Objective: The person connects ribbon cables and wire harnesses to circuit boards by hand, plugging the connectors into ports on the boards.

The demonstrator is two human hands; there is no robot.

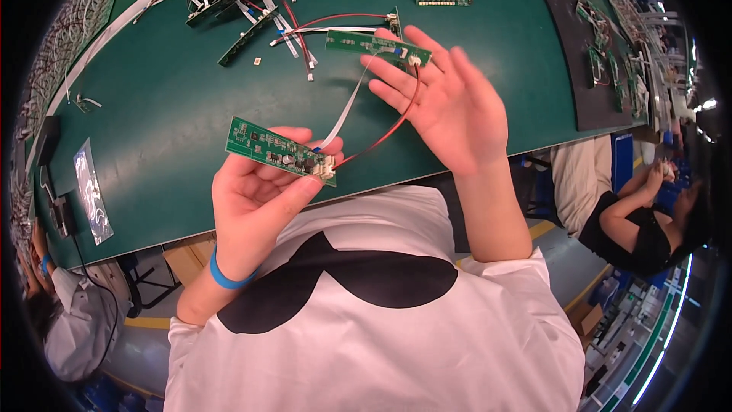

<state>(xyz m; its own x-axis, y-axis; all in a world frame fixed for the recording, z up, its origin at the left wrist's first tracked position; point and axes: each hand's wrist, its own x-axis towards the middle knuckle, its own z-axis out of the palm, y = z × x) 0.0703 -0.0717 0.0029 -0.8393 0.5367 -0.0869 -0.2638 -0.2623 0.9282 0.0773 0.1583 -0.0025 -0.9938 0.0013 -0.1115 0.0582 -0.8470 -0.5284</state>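
Note:
My left hand grips a green circuit board between thumb and fingers, its white connectors near the thumb. A white flat cable and a red-and-black wire pair run from it to a second, narrower green circuit board. That narrower board lies across the fingertips of my right hand, which is palm up. Its fingers are stretched out and spread, with the thumb apart from the board. Both boards are above the green tabletop. A blue band circles my left wrist.
A pile of circuit boards with cables covers the far left of the green table. Two loose boards, one of them yellow-celled, lie at the far right. A dark mat holds more boards. A clear plastic bag lies left. Other people sit on both sides.

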